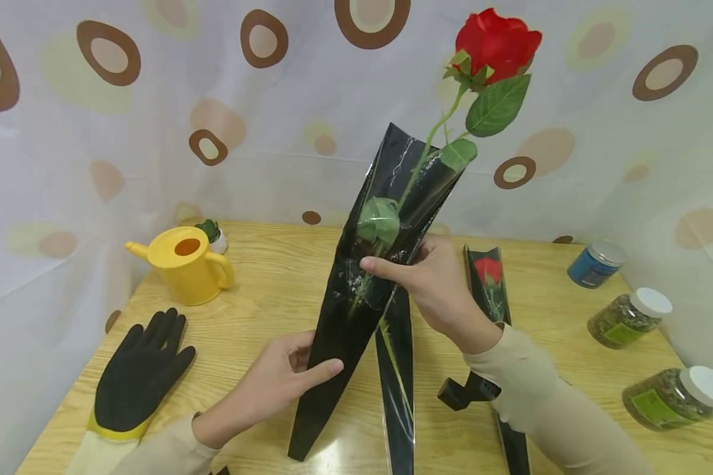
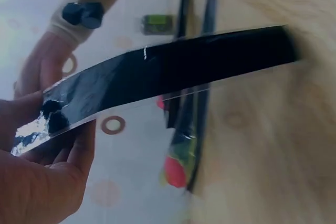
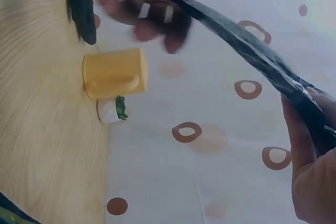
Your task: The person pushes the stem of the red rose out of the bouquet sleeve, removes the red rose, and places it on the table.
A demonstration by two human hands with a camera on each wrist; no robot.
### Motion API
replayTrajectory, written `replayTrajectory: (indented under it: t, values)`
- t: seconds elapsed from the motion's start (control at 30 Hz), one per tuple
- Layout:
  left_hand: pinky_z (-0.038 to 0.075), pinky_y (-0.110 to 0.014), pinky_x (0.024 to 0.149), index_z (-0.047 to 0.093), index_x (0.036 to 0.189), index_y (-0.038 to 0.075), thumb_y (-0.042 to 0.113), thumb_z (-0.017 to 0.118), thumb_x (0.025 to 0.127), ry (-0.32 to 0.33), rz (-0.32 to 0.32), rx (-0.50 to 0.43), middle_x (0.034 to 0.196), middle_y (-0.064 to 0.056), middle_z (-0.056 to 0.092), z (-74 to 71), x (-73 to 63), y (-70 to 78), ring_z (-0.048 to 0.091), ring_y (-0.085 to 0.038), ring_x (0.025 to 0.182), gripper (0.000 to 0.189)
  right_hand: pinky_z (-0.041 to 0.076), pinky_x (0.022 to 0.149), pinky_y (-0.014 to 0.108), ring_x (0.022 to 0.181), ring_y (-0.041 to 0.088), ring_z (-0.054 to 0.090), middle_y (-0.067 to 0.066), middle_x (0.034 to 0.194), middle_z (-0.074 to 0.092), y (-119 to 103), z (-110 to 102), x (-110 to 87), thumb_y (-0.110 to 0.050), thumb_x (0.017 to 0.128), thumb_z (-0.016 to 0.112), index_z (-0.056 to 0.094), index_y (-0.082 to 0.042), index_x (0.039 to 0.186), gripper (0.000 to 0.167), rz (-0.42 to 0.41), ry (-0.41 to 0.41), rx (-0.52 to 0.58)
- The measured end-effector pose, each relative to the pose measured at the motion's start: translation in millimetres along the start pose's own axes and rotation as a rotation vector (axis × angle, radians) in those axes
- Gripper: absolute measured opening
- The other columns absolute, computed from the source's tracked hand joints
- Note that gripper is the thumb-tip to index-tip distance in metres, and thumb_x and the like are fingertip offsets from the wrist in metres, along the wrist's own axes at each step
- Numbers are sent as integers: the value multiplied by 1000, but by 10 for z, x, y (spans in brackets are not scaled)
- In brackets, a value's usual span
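A red artificial rose (image 1: pixel 496 47) leans up to the right, its stem inside a black flower sleeve (image 1: pixel 339 323) with a clear front. Bloom and one leaf stand above the sleeve's mouth. My right hand (image 1: pixel 442 284) grips the sleeve's upper part, thumb on the front, fingers hidden behind. Lower down, my left hand (image 1: pixel 273 376) holds the narrow part between thumb and fingers. The left wrist view shows the sleeve's dark back (image 2: pixel 184 66). In the right wrist view the left hand (image 3: pixel 149 11) is blurred.
Two more sleeved roses lie on the table, one in the middle (image 1: pixel 398 389), another (image 1: pixel 488 272) to the right. Left are a yellow watering can (image 1: pixel 181 274), small potted plant (image 1: pixel 214 236) and black glove (image 1: pixel 136 376). Right stand a blue tin (image 1: pixel 594 265) and two jars (image 1: pixel 624 323).
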State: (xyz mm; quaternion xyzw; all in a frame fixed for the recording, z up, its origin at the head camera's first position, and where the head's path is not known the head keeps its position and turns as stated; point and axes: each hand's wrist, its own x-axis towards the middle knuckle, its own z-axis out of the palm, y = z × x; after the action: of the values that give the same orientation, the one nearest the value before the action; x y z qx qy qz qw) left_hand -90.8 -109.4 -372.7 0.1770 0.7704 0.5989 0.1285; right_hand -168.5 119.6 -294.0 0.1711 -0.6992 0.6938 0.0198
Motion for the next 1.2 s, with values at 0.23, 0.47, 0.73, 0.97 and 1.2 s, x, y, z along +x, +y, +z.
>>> replayTrajectory:
  t: [0.23,0.47,0.73,0.97,1.2]
  values:
    - [32,-21,49,73,78,9,29,72,93,83,48,-6,52,8,42,34,88,109,36,-7,48,26,47,65,29,61,10,51,-2,69,59,-92,-2,-23,-13,87,78,70,-3,97,16,50,-51,-51]
    - [20,-23,47,33,53,9,34,76,88,99,64,70,51,10,20,24,39,71,17,-8,46,61,43,59,25,58,12,42,-2,65,45,-253,-137,27,-15,92,73,63,-4,81,18,-14,50,55]
    - [18,-21,46,38,48,13,35,77,87,134,129,171,51,14,20,36,39,105,16,-4,47,59,36,59,28,56,13,30,-2,56,41,-154,-56,-2,-14,87,79,72,1,82,17,-68,129,26]
    - [25,-20,44,71,62,13,27,78,87,147,84,113,46,13,38,43,64,152,28,-3,45,29,47,63,28,60,12,53,7,68,66,-67,19,-75,-15,88,78,73,4,87,19,-73,51,-59]
    - [39,-18,50,78,77,10,16,78,88,162,121,105,60,12,61,39,96,189,50,1,52,13,53,64,29,71,13,66,-1,82,72,86,124,-177,-19,87,79,76,-6,100,19,-65,-102,-212]
